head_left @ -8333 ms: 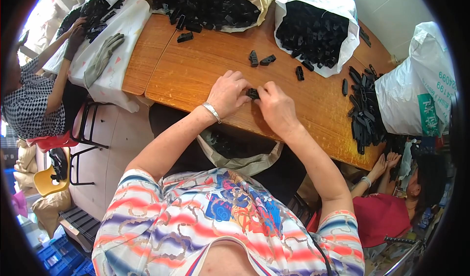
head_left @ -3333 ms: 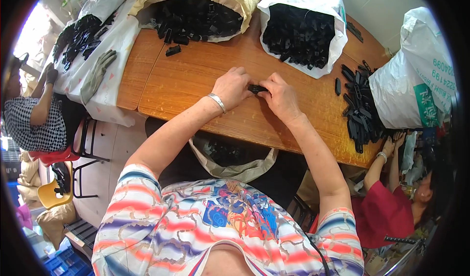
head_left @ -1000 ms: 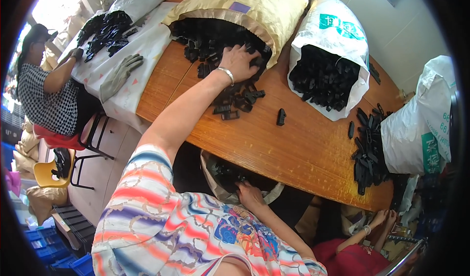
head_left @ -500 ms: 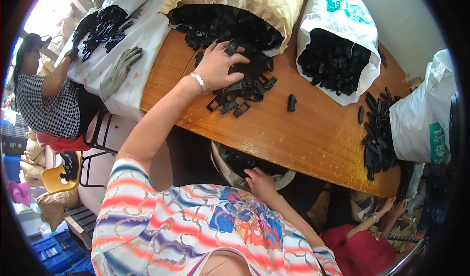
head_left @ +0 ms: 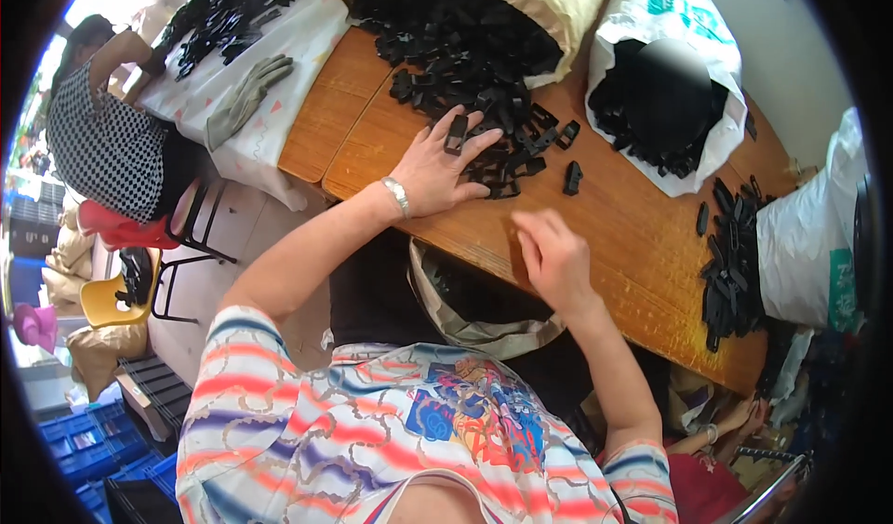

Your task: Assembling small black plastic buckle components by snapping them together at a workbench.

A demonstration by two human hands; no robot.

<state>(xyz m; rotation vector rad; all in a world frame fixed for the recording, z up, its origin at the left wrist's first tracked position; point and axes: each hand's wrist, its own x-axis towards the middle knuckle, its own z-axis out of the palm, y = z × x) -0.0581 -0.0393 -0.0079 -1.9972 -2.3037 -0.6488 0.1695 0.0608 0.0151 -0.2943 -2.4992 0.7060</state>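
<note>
My left hand [head_left: 443, 161] lies flat with fingers spread on a heap of small black plastic parts [head_left: 502, 143] on the wooden table [head_left: 642, 236], one part resting across its fingers. The heap spills from a yellow sack [head_left: 484, 13] full of the same parts. My right hand [head_left: 553, 259] hovers over the table's near edge, fingers loosely curled, nothing visible in it. A single black part [head_left: 572, 177] lies apart, right of the heap.
A white sack [head_left: 665, 96] of black parts stands at the back right, another white sack [head_left: 805, 245] with a pile of parts [head_left: 726, 264] at the right. A bag [head_left: 474, 301] hangs under the table edge. A person [head_left: 112, 133] sits left at a cloth-covered table with gloves [head_left: 244, 101].
My left hand has dragged a heap of black parts from the yellow sack toward me. My right hand has risen from the bag under the table up to the table edge.
</note>
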